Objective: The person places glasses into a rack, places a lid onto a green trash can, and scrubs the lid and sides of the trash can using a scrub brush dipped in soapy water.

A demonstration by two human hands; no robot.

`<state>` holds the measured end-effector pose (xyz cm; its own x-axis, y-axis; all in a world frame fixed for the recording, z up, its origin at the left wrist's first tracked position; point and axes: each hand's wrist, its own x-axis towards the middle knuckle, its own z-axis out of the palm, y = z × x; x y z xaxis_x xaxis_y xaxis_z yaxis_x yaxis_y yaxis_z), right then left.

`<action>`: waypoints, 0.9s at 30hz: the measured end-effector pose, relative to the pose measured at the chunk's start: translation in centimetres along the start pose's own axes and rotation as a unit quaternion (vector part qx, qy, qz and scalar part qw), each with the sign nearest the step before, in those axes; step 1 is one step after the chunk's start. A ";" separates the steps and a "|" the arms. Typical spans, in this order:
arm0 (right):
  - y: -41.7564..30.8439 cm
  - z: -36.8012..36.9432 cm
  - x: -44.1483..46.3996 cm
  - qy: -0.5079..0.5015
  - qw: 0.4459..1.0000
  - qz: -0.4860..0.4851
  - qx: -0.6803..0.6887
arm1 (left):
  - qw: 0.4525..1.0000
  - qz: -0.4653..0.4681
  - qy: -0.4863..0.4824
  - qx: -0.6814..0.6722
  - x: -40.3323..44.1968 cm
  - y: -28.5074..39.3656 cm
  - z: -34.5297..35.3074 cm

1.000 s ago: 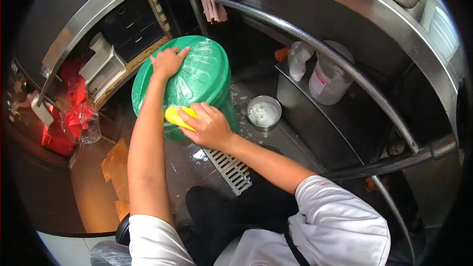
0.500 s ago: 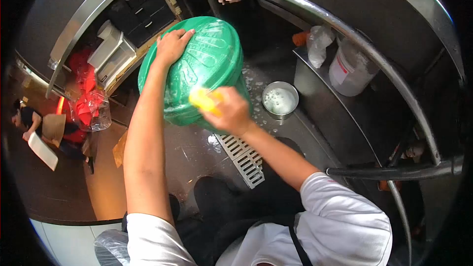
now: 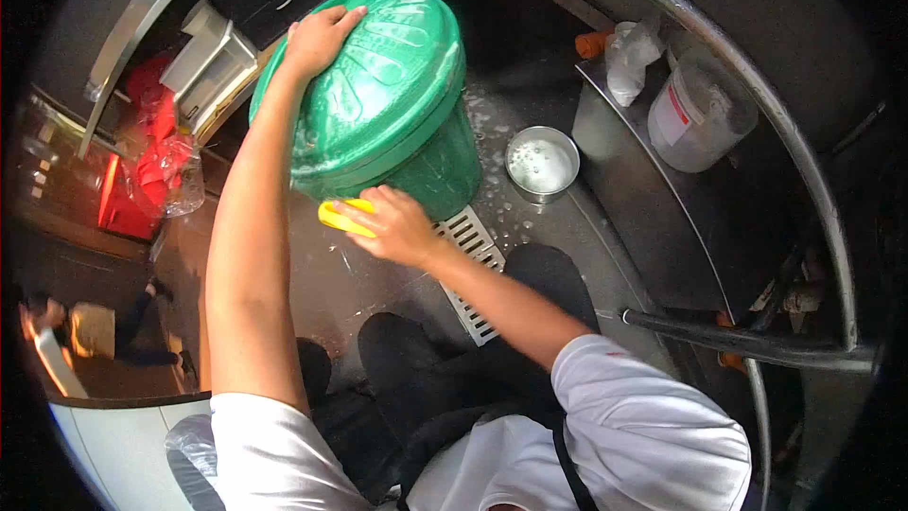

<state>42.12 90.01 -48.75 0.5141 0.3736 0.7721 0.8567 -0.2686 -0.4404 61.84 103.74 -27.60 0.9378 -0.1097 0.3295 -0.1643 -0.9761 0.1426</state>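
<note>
A green lidded bin (image 3: 435, 166) stands on the dark floor, its lid (image 3: 383, 76) wet with suds. My left hand (image 3: 322, 40) lies on the upper left of the lid, fingers spread. Below the lid's front edge, my right hand (image 3: 392, 227) grips a yellow sponge (image 3: 346, 217). The sponge is close to the lower front of the bin; whether it touches cannot be made out. To the right of the bin sits a metal bowl (image 3: 542, 163) of foamy water.
A slotted floor drain (image 3: 470, 312) runs beside the bin. At right are a dark shelf with a white bucket (image 3: 695, 118), a plastic bag (image 3: 629, 61) and a metal rail (image 3: 757, 85). Red bags (image 3: 161, 156) hang at left. Another person (image 3: 104, 329) walks at far left.
My right hand has moved the sponge off the lid to below its front edge. My left hand stays on the lid. The view has shifted, and the other person appears lower at the left.
</note>
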 end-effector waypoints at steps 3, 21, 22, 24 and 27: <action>7.4 -6.4 -2.6 -0.100 0.993 0.056 -0.010 | 0.999 -0.033 -0.008 -0.005 0.1 0.0 0.3; 37.2 -7.4 -18.2 -0.334 0.791 0.478 -0.187 | 0.996 -0.078 0.032 -0.038 -0.8 0.6 -0.1; 36.8 -8.6 -17.2 -0.285 0.781 0.549 -0.084 | 0.996 -0.069 0.041 -0.031 -0.8 0.3 0.2; 33.7 -10.6 -14.9 -0.052 0.756 0.602 0.250 | 0.996 -0.051 0.067 -0.017 -0.5 -0.2 0.6; 24.2 -13.8 -7.7 0.141 0.823 0.450 0.316 | 0.996 -0.059 0.058 -0.043 -0.5 -0.5 0.3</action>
<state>58.30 68.40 -58.99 0.9987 0.0307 0.0395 0.0316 0.2261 -0.9736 61.59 104.20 -28.13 0.9110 0.0329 0.4111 -0.0847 -0.9607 0.2644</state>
